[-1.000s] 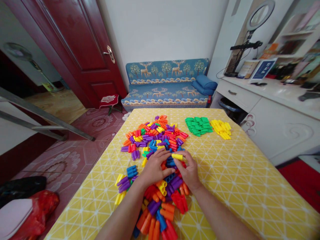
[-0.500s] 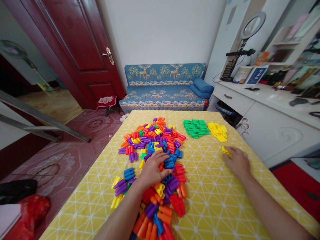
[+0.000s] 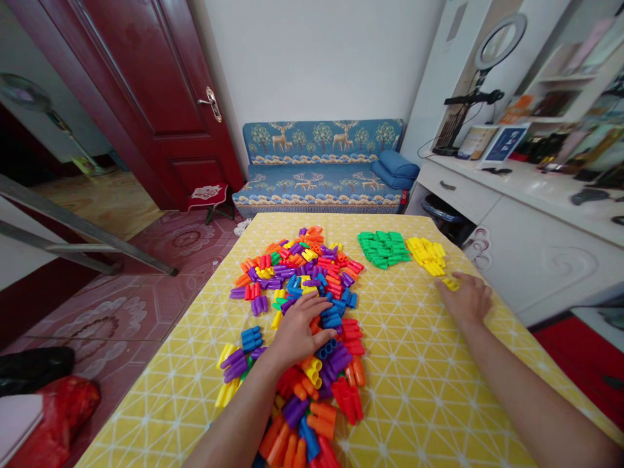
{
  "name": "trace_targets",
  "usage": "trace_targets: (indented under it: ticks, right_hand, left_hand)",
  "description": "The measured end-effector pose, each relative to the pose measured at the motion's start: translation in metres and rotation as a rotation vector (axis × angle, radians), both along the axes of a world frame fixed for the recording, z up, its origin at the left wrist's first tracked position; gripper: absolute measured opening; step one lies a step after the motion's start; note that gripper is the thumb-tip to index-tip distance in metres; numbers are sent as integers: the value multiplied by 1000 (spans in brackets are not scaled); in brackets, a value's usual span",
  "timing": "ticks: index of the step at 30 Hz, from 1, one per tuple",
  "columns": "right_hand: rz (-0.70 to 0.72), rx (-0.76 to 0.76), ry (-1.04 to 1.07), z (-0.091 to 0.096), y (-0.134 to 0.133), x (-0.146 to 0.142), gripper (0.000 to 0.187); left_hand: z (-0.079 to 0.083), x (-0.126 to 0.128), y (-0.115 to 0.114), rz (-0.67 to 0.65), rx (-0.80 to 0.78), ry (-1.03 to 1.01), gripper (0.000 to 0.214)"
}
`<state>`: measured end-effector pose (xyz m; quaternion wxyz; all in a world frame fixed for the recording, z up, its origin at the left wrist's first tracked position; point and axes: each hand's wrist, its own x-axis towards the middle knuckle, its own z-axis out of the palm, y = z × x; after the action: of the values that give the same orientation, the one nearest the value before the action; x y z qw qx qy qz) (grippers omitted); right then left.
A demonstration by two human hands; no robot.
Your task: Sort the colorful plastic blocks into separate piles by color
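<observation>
A mixed heap of coloured plastic blocks (image 3: 302,286) covers the middle of the yellow tablecloth (image 3: 429,390). My left hand (image 3: 297,328) lies flat on the heap, fingers spread over blue and orange pieces. My right hand (image 3: 465,299) reaches out to the right, its fingertips closed on a yellow block (image 3: 451,283) at the near edge of the sorted yellow pile (image 3: 428,255). A sorted green pile (image 3: 383,248) lies just left of the yellow one.
A white cabinet (image 3: 536,253) with a ring light (image 3: 500,42) stands right of the table. A blue sofa (image 3: 322,169) is behind it, a dark red door (image 3: 156,97) at the left. A red bag (image 3: 63,416) lies on the tiled floor.
My right hand took a yellow block from the heap and carried it right, then up to the yellow pile. My left hand stayed on the heap.
</observation>
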<state>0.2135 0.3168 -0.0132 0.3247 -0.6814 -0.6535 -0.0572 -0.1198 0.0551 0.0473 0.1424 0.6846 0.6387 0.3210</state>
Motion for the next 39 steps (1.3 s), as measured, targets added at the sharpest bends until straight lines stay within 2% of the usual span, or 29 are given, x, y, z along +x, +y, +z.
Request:
trace_targets:
  ticks: [4, 9, 14, 19, 27, 34, 39]
  right_hand:
    - [21, -91, -124, 4, 15, -14, 58]
    - [34, -126, -181, 3, 32, -15, 45]
    - [69, -104, -71, -2, 37, -4, 34]
    - [116, -75, -10, -3, 38, 0, 40]
    - [61, -59, -14, -8, 38, 3, 32]
    - [218, 67, 69, -13, 44, 3, 29]
    - [168, 101, 98, -10, 37, 2, 30]
  left_hand:
    - [-1, -1, 0, -5, 10, -21, 53]
    - [-2, 0, 0, 1, 12, -25, 53]
    - [0, 0, 0, 4, 2, -9, 53]
    - [0, 1, -1, 2, -4, -7, 53]
    - [0, 0, -1, 4, -14, 8, 53]
    - [-1, 0, 0, -2, -3, 7, 51]
    - [-1, -1, 1, -5, 3, 4, 50]
